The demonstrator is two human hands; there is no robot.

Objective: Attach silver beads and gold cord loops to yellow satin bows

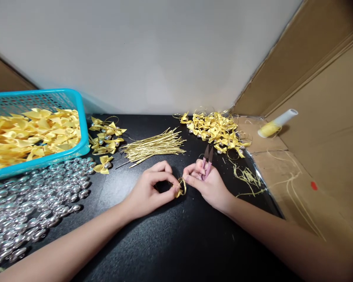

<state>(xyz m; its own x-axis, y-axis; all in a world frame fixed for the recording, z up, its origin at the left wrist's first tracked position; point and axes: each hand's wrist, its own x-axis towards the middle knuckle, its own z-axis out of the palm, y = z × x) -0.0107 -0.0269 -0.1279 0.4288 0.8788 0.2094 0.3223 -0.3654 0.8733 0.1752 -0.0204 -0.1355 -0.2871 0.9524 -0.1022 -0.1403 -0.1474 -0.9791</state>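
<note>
Pinching one bow (181, 189) together, the left hand (148, 190) and right hand (209, 185) meet over the black surface (170, 239); the right grip also wraps closed around pink snips (207, 159).

A: Where is free tabletop lying?
B: The black table (176, 243) is lying bare between the forearms, down to the near edge.
A: What is closing the centre?
B: The left hand (148, 190) and right hand (207, 182) are meeting on a small bow (181, 189); the snips (207, 157) are jutting toward the far side.
A: And the margins?
B: Silver beads (32, 203) and the blue basket (81, 129) are blocking the left; gold ties (154, 147) and the bow pile (217, 131) are lining the far edge; the cardboard wall (326, 117) is sloping in on the right.
</note>
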